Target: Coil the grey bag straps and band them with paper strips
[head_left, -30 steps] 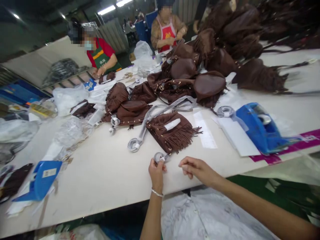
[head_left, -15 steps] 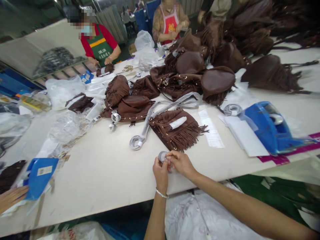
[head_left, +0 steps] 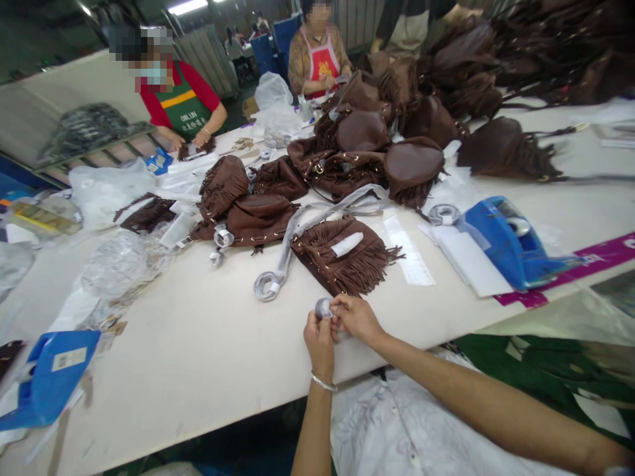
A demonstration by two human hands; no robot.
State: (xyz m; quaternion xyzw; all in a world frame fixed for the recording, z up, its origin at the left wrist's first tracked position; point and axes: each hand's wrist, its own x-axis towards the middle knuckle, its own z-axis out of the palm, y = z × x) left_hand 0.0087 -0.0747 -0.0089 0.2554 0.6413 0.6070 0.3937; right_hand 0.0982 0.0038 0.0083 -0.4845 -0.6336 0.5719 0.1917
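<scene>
My left hand (head_left: 318, 339) and my right hand (head_left: 356, 317) meet at the near edge of the cream table (head_left: 208, 344). Both pinch a small coiled roll of grey wrapped strap (head_left: 323, 307), the left from below, the right from the side. Just beyond them lies a brown fringed suede bag (head_left: 347, 256) with a white paper-wrapped piece on top. A long grey wrapped strap (head_left: 297, 238) runs from that bag to a second coil (head_left: 266, 286) on the table.
Several more brown fringed bags (head_left: 377, 145) are heaped across the middle and far right. A blue tape dispenser (head_left: 506, 241) and white sheets lie right; a blue one (head_left: 47, 377) lies left. Plastic bags (head_left: 119, 261) sit left. Two people in aprons (head_left: 183, 109) work at the far side.
My right hand moved left from a gap beside the coil and closed on it together with my left hand. The view shifted slightly.
</scene>
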